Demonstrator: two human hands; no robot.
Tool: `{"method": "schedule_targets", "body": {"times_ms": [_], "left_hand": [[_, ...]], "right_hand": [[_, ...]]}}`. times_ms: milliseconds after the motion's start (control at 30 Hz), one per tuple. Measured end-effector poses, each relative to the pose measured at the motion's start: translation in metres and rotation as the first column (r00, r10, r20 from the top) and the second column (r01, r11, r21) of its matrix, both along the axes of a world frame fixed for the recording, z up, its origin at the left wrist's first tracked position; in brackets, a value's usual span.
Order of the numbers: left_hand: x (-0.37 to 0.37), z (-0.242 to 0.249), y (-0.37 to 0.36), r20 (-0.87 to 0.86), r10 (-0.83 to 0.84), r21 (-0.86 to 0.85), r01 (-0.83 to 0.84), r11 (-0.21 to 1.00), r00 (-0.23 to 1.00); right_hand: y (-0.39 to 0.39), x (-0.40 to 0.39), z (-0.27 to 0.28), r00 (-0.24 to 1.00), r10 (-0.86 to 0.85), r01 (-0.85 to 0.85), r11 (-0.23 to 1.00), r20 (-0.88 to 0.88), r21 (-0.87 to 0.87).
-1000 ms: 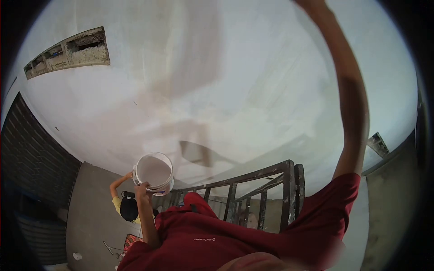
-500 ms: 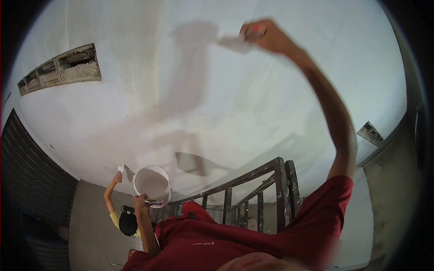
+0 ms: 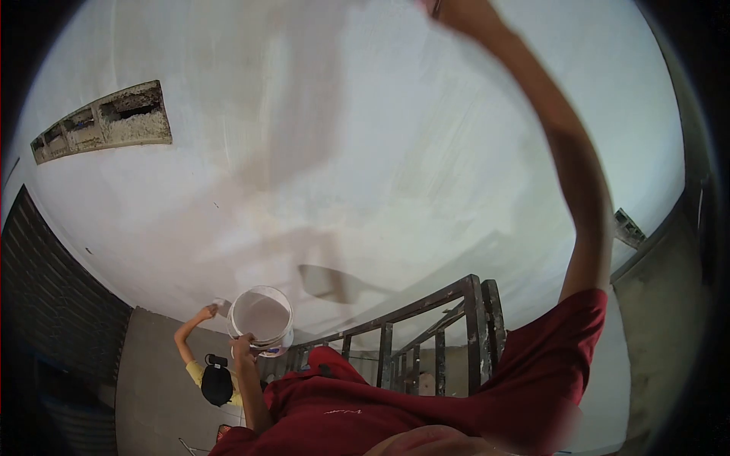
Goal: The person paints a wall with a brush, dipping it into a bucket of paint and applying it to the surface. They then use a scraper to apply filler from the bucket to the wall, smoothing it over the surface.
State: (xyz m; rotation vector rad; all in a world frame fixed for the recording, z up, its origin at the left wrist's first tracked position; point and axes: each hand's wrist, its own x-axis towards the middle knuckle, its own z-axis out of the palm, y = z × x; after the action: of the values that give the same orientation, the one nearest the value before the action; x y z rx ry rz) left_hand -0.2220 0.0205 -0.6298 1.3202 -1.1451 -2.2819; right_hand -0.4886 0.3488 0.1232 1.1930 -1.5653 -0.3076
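Observation:
My left hand (image 3: 243, 347) is closed on the near rim of a white plastic bucket (image 3: 283, 334), which holds a pale liquid that looks like paint. Far above, my right hand (image 3: 460, 14) reaches up along the wall, partly cut off by the top edge of the view. Its fingers are closed on a paintbrush, of which only a dark sliver of handle shows; the bristles are out of view. Facing me is the pale wall (image 3: 365, 190), streaked with uneven coats.
A dark metal ladder (image 3: 473, 334), spattered with paint, stands against my body. Below left, a person in yellow with a dark cap (image 3: 217, 385) holds a pale tool to the wall. Vent blocks (image 3: 114, 129) break the wall at upper left; a dark shutter (image 3: 61, 281) is at far left.
My right hand has moved upward with the paintbrush, which has left the view almost entirely. The bucket appears slightly lower and further right. The co-worker's hand has shifted down and right.

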Motion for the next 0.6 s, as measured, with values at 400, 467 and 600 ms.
{"method": "schedule_targets", "body": {"times_ms": [400, 467, 600], "left_hand": [[-0.004, 0.019, -0.001, 0.011, -0.153, 0.026, 0.153, 0.988, 0.988], [-0.015, -0.011, -0.011, -0.015, -0.163, 0.037, 0.163, 0.986, 0.987], [-0.014, -0.026, -0.006, -0.075, -0.160, 0.048, 0.164, 0.985, 0.984]], "right_hand": [[0.026, 0.019, -0.042, 0.668, -0.062, 0.078, 0.997, 0.742, 0.012], [0.024, 0.019, 0.005, 0.763, -0.026, 0.030, 1.000, 0.646, 0.004], [0.004, 0.060, 0.074, 0.854, 0.014, 0.148, 0.951, 0.519, -0.270]]}}
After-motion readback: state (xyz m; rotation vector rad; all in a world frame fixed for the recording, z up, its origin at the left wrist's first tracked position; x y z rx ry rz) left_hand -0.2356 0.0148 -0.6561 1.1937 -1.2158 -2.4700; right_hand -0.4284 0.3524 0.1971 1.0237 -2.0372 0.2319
